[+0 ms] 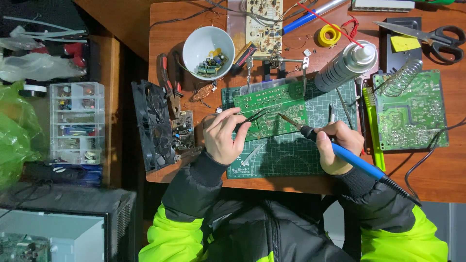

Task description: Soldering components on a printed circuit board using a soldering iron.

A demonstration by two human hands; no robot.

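A green circuit board point(272, 104) lies on a green cutting mat point(291, 155), clamped by a small helping-hands stand point(276, 63). My left hand point(224, 137) pinches black tweezers point(255, 119) whose tips rest on the board. My right hand point(337, 145) grips a blue-handled soldering iron point(349, 157); its metal tip touches the board close to the tweezer tips. The iron's black cord runs off to the lower right.
A white bowl point(208, 46) of small parts, red-handled pliers point(170, 82), a black fan point(148, 126), a spray can point(345, 65), scissors point(427, 36), a solder reel point(329, 35), a coil iron stand point(400, 77) and a second green board point(412, 114) surround the mat. A clear parts organizer point(76, 121) sits left.
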